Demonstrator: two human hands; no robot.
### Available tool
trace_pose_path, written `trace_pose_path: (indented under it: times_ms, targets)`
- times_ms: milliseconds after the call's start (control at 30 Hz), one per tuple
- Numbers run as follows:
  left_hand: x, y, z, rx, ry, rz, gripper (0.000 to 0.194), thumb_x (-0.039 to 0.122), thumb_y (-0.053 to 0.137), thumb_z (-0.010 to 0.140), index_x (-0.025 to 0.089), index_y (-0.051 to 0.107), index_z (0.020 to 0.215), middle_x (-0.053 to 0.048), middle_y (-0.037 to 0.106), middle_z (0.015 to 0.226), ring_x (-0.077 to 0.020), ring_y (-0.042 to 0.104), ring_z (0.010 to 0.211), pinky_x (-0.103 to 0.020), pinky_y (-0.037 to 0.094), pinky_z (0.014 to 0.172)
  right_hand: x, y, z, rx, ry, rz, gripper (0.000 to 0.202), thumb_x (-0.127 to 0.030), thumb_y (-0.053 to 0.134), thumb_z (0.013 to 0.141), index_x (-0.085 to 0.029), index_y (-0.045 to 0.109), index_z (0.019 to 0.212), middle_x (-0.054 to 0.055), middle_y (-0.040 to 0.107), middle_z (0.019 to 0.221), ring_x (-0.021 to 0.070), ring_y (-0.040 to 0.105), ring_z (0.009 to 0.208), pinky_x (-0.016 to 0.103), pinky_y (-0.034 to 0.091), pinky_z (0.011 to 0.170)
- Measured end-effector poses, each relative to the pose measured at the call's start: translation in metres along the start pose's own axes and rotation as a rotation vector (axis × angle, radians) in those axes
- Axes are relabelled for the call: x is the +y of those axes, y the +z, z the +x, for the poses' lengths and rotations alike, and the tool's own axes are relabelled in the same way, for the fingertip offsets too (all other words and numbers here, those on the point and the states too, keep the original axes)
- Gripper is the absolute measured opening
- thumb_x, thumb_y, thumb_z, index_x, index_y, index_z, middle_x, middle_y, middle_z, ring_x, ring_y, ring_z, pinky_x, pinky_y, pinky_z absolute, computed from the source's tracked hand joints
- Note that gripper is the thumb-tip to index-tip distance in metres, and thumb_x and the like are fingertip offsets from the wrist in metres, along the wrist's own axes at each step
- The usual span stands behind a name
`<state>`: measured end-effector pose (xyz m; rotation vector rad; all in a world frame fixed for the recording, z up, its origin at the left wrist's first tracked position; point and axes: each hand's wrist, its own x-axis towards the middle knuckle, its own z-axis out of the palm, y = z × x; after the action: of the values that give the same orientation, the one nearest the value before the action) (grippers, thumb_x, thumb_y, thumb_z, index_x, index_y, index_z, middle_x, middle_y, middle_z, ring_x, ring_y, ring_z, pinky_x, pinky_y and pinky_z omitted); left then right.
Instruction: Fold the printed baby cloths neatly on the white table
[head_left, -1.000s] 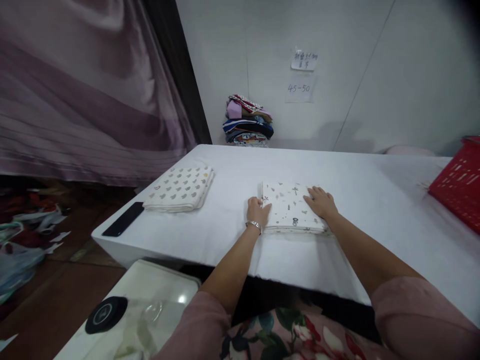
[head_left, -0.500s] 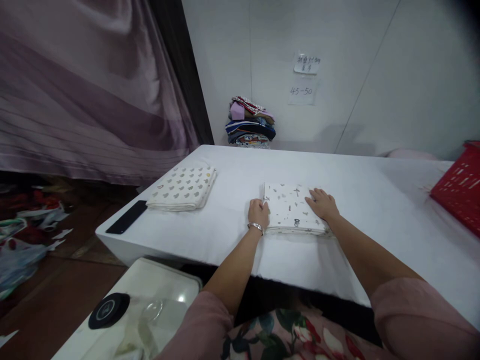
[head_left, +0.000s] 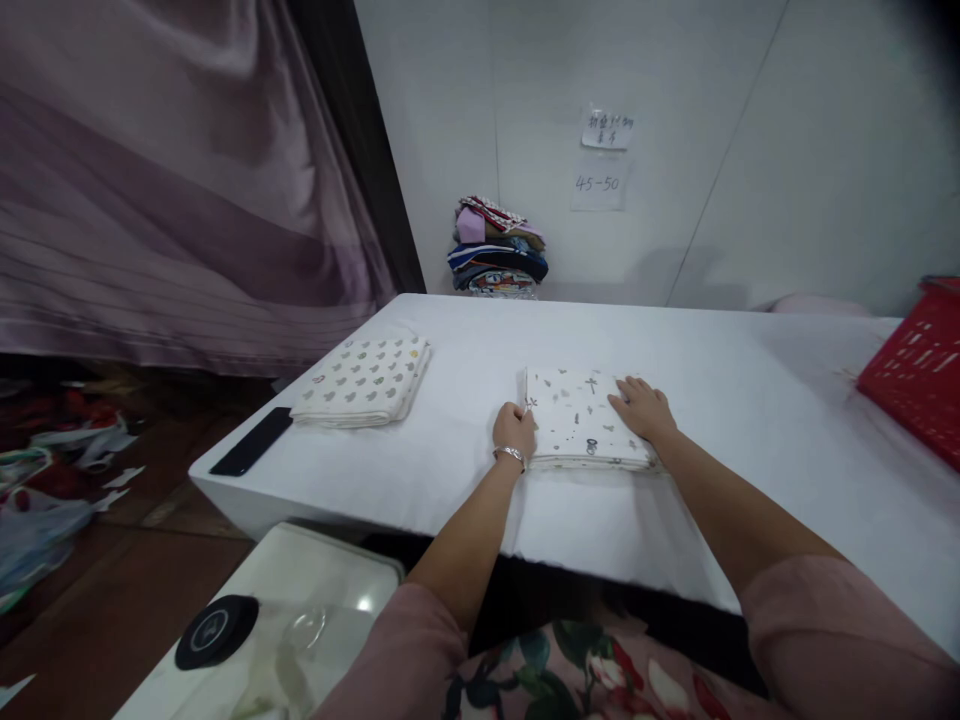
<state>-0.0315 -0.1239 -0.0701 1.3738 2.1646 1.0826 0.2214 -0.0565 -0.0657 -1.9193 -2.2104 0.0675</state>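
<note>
A folded white cloth with small scattered grey prints lies on the white table. At its left edge my left hand, with a bracelet at the wrist, is closed on the cloth's side. My right hand rests flat with fingers spread on the cloth's upper right corner. To the left sits another folded white cloth, with rows of grey motifs; neither hand touches it.
A black phone lies at the table's left edge. A stack of folded fabrics stands by the wall, and a red basket at the far right. A white surface with a black round object is lower left.
The view has shifted very slightly. Both hands stay at the same places on the printed cloth, with no clear movement of either.
</note>
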Motion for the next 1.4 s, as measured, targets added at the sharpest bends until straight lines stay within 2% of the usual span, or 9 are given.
trace_pose_path:
  times_ms: [133,400,700,867,1000,1100,1200,1300,1400]
  targets:
    - [-0.002,0.002,0.001,-0.007,-0.003,-0.058,0.004,0.023,0.055,0.079,0.022,0.051,0.08,0.001,0.063,0.08,-0.0134,0.058,0.077,-0.025,0.041,0.07,-0.002,-0.003,-0.002,-0.028,-0.004,0.007,0.053,-0.047,0.029,0.093,-0.02,0.043,0.135,0.01,0.033,0.148,0.0274,0.024,0.136,0.05,0.022,0.109]
    - [-0.003,0.002,0.002,0.001,0.019,-0.066,0.002,0.02,0.054,0.079,0.022,0.052,0.077,0.0,0.063,0.081,-0.0139,0.058,0.077,-0.025,0.042,0.073,-0.013,-0.015,0.002,-0.158,0.009,0.039,0.054,-0.045,0.033,0.092,-0.015,0.043,0.136,0.015,0.032,0.147,0.0332,0.026,0.136,0.057,0.025,0.104]
    - [-0.004,0.002,0.005,-0.023,0.027,-0.067,0.004,0.021,0.052,0.079,0.021,0.052,0.074,-0.001,0.063,0.08,-0.0145,0.058,0.078,-0.026,0.043,0.074,-0.042,-0.001,-0.038,-0.169,-0.131,0.014,0.052,-0.052,0.028,0.093,-0.028,0.037,0.139,0.006,0.022,0.153,0.0268,0.016,0.14,0.055,0.015,0.11]
    - [0.013,-0.014,0.011,-0.151,-0.012,0.04,0.014,0.024,0.056,0.078,0.019,0.058,0.09,-0.01,0.062,0.109,-0.0193,0.059,0.094,-0.031,0.044,0.084,-0.041,-0.002,-0.034,-0.174,-0.129,0.008,0.053,-0.052,0.027,0.093,-0.028,0.036,0.139,0.006,0.021,0.153,0.0247,0.016,0.14,0.053,0.016,0.11]
    - [0.036,-0.02,-0.006,-0.147,0.29,0.254,0.039,0.035,0.053,0.083,0.021,0.053,0.119,-0.011,0.036,0.145,-0.0248,0.034,0.133,-0.04,0.029,0.107,-0.044,-0.005,-0.036,-0.188,-0.12,0.005,0.056,-0.054,0.025,0.093,-0.027,0.034,0.141,0.006,0.02,0.153,0.0247,0.015,0.14,0.053,0.015,0.11]
    - [0.042,-0.015,-0.024,-0.318,0.555,0.456,0.048,0.048,0.039,0.088,0.024,0.047,0.13,-0.005,0.026,0.151,-0.0236,0.016,0.141,-0.046,0.012,0.114,-0.047,-0.012,-0.035,-0.214,-0.113,0.027,0.058,-0.055,0.026,0.092,-0.026,0.033,0.142,0.007,0.019,0.154,0.0255,0.013,0.141,0.052,0.013,0.11]
    - [0.039,-0.009,-0.032,-0.451,0.596,0.6,0.056,0.053,0.025,0.09,0.023,0.042,0.135,-0.005,0.026,0.151,-0.0245,0.016,0.141,-0.049,0.008,0.114,-0.049,-0.023,-0.031,-0.275,-0.073,0.09,0.059,-0.053,0.032,0.09,-0.026,0.036,0.142,0.006,0.019,0.154,0.0264,0.012,0.141,0.052,0.011,0.11]
    - [0.035,-0.006,-0.031,-0.458,0.589,0.641,0.059,0.053,0.021,0.09,0.023,0.04,0.138,-0.005,0.026,0.152,-0.0245,0.016,0.141,-0.049,0.008,0.114,-0.05,-0.031,-0.036,-0.337,-0.034,0.173,0.058,-0.052,0.03,0.091,-0.023,0.038,0.141,0.008,0.026,0.151,0.0254,0.018,0.14,0.048,0.014,0.11]
    - [0.034,-0.005,-0.03,-0.452,0.592,0.648,0.06,0.053,0.019,0.09,0.023,0.04,0.138,-0.005,0.026,0.152,-0.0241,0.016,0.141,-0.049,0.008,0.114,-0.052,-0.027,-0.055,-0.271,-0.097,0.16,0.056,-0.053,0.025,0.093,-0.026,0.04,0.14,0.007,0.029,0.15,0.0246,0.021,0.139,0.049,0.015,0.11]
